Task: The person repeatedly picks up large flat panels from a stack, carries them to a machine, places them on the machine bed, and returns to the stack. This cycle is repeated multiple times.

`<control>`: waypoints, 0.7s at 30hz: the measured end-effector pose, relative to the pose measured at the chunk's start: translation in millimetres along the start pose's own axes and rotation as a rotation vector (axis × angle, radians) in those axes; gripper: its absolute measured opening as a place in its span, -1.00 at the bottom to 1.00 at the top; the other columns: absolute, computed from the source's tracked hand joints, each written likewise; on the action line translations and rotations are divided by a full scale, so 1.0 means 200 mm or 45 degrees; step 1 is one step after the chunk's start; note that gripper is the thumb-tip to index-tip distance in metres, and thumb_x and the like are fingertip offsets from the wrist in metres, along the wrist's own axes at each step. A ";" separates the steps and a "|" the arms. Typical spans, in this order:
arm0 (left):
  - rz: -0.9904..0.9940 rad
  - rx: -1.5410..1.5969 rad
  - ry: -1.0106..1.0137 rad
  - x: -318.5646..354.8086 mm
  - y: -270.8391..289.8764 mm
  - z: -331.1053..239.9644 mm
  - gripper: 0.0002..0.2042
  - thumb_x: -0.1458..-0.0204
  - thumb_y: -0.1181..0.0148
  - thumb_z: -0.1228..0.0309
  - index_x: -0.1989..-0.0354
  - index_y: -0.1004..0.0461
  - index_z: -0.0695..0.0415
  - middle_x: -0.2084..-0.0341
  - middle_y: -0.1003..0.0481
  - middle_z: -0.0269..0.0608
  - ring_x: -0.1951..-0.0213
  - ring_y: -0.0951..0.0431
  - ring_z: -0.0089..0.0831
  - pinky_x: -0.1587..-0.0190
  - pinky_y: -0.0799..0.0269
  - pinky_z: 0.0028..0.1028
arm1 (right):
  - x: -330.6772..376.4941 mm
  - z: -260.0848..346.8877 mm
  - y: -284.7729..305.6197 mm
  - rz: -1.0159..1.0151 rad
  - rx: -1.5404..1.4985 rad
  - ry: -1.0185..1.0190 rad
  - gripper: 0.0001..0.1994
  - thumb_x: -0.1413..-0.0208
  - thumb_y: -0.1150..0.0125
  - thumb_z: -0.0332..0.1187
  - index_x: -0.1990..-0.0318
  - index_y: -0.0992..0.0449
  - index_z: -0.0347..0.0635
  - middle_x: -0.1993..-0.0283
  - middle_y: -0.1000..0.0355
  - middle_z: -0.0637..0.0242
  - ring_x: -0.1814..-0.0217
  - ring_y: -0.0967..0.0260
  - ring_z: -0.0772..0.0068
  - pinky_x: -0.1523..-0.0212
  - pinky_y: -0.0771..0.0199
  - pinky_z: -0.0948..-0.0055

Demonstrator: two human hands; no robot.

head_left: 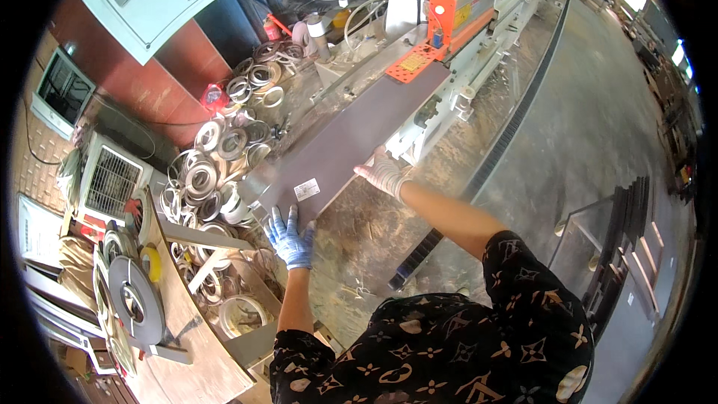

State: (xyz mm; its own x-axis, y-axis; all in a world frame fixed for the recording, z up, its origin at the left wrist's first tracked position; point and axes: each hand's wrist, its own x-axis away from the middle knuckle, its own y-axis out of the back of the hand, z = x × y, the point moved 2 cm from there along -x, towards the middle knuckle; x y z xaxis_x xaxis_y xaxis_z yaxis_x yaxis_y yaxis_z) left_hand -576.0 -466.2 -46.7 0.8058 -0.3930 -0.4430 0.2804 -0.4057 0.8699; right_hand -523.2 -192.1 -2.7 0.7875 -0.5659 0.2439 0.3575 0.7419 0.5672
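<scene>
A long dark grey-brown panel (351, 138) lies on the feed side of a large machine, its far end under an orange perforated guard (411, 63). Near its close end is a white label (307, 189). My left hand (290, 238), in a blue-and-white glove, rests with spread fingers on the panel's near end, just below the label. At the panel's right edge is my right hand (383, 174) in a pale glove. Its thumb touches the edge and the other fingers are partly hidden, so its grip is unclear.
Many rolls of edge banding (200, 176) lie heaped on the floor to the left. A wooden table (194, 363) with a large grey roll (136, 299) stands at the lower left. Dark panels (628, 239) are stacked at the right. A black track (516, 123) crosses the floor.
</scene>
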 end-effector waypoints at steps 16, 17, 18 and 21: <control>0.237 -0.257 0.024 -0.24 -0.26 -0.60 -0.46 0.03 -0.08 -0.01 -0.17 -0.24 -0.24 -0.23 -0.05 -0.09 -0.25 -0.03 -0.17 -0.22 0.05 -0.12 | 0.08 -0.51 0.57 -0.292 -0.487 0.056 -0.55 -0.08 -0.07 -0.25 -0.07 -0.24 -0.33 -0.05 -0.31 0.03 -0.07 -0.27 0.13 -0.10 -0.22 0.31; 0.191 -0.244 -0.062 -0.23 -0.28 -0.59 -0.46 0.03 -0.06 -0.04 -0.16 -0.25 -0.22 -0.23 -0.05 -0.03 -0.24 -0.03 -0.08 -0.21 0.04 -0.10 | 0.29 -0.52 0.66 -0.278 -0.632 0.096 -0.54 -0.10 -0.06 -0.25 -0.08 -0.23 -0.34 -0.09 -0.28 0.01 -0.09 -0.25 0.13 -0.11 -0.21 0.31; 0.172 -0.225 -0.107 -0.21 -0.23 -0.66 -0.47 0.01 -0.02 -0.06 -0.16 -0.25 -0.22 -0.23 -0.04 0.02 -0.22 -0.05 -0.01 -0.22 0.03 -0.10 | 0.44 -0.71 0.71 -0.379 -0.529 0.231 -0.51 -0.10 -0.05 -0.26 -0.13 -0.18 -0.35 -0.13 -0.23 0.00 -0.16 -0.20 0.14 -0.12 -0.21 0.31; -0.008 -0.042 -0.160 -0.14 -0.28 -0.79 -0.43 0.00 0.02 -0.07 -0.14 -0.28 -0.04 -0.23 -0.04 -0.02 -0.22 -0.06 -0.03 -0.20 -0.03 -0.10 | 1.06 -1.07 1.10 -0.415 -0.682 0.008 -0.40 -0.07 -0.09 -0.14 -0.20 -0.14 -0.26 -0.21 -0.16 0.07 -0.28 -0.08 0.17 -0.26 -0.08 0.28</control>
State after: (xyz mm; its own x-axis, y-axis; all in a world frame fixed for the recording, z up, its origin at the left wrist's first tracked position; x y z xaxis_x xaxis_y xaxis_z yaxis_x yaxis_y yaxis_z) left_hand -531.2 -301.4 -49.7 0.7327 -0.4921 -0.4702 0.3036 -0.3820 0.8729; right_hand -170.5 -71.5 5.3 0.5982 -0.7925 0.1192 0.7804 0.6098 0.1381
